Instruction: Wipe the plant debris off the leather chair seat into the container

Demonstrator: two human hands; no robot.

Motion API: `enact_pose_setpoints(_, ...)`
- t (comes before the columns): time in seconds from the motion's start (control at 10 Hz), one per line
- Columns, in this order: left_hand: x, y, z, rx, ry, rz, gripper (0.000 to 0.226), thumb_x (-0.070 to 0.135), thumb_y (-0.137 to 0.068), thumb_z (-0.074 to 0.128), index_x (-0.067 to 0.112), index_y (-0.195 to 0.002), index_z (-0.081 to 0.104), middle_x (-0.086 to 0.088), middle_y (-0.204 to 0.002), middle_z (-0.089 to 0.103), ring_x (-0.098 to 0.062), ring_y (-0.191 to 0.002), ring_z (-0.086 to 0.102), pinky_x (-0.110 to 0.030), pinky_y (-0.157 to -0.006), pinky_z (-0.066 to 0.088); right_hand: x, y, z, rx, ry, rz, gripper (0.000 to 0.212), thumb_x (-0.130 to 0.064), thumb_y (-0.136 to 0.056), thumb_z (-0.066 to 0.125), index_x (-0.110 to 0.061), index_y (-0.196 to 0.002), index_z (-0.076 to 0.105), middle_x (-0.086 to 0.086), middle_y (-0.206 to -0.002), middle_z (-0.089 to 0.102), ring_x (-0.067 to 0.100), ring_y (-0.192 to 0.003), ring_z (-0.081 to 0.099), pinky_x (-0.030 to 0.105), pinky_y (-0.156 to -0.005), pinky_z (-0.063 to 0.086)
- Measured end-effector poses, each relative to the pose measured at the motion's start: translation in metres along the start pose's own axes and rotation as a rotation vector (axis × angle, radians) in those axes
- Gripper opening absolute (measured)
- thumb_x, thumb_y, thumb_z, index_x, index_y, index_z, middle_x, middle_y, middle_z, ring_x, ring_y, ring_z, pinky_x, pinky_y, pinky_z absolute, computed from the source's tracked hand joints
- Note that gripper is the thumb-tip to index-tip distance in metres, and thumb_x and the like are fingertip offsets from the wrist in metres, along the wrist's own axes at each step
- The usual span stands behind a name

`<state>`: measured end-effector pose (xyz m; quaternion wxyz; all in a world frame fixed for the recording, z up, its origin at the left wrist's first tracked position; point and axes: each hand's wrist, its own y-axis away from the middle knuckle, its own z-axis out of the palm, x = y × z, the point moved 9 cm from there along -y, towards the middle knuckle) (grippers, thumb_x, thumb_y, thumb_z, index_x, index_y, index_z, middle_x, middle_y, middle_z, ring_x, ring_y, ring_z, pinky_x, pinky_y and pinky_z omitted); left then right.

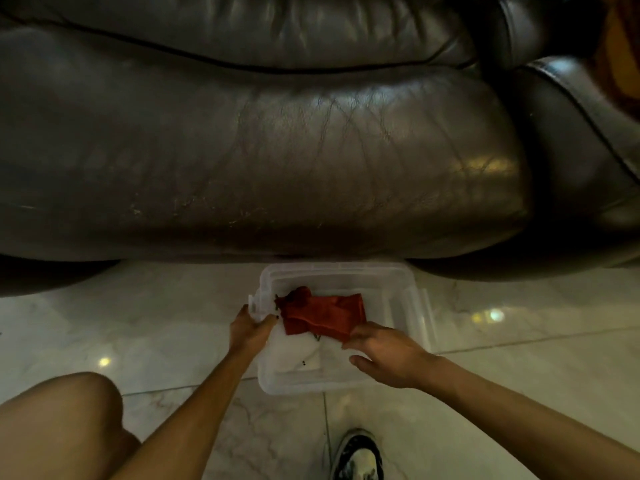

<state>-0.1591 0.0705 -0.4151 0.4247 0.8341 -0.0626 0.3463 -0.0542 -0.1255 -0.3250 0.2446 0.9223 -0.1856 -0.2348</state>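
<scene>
A clear plastic container [408, 299] sits on the floor just in front of the dark leather chair seat [263, 154]. Inside it lies a crumpled red cloth [322, 315], with dark bits of plant debris [304, 363] on the container's bottom and at the cloth's left end. My left hand [250, 329] grips the container's left rim. My right hand [384, 351] pinches the cloth's near right corner over the container. The seat surface looks bare and shiny, with fine creases.
The chair's backrest [277, 26] and right armrest [571, 133] surround the seat. Pale glossy marble floor tiles [138, 334] lie below. My bare knee [65, 420] is at lower left and a shoe [358, 457] at bottom centre.
</scene>
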Motion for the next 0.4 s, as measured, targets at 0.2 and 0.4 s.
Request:
enact_pose_setpoints(0.2,-0.015,-0.006,0.009,-0.064,-0.024,-0.082,0.057,0.031,-0.075,0.069,0.005,-0.122,0.050,-0.021,-0.115,0.063,-0.036,-0.097,0.063,-0.044,-0.081,0.056,-0.011,0.000,-0.003,-0.001,-0.017,-0.021,0.034,-0.031,-0.096,0.044,-0.020,-0.128,0.051,0.005,-0.129,0.053,0.024,-0.116,0.049,0.038,-0.092,0.045)
enact_pose_setpoints(0.4,0.023,0.008,-0.004,0.032,-0.208,0.096,0.073,0.026,-0.084,0.064,0.001,-0.142,0.026,-0.022,-0.143,0.039,-0.038,-0.128,0.040,-0.042,-0.102,0.040,-0.025,-0.013,-0.039,0.129,-0.056,-0.035,0.033,-0.032,-0.095,0.045,-0.027,-0.126,0.053,0.000,-0.130,0.053,0.019,-0.117,0.049,0.034,-0.095,0.044)
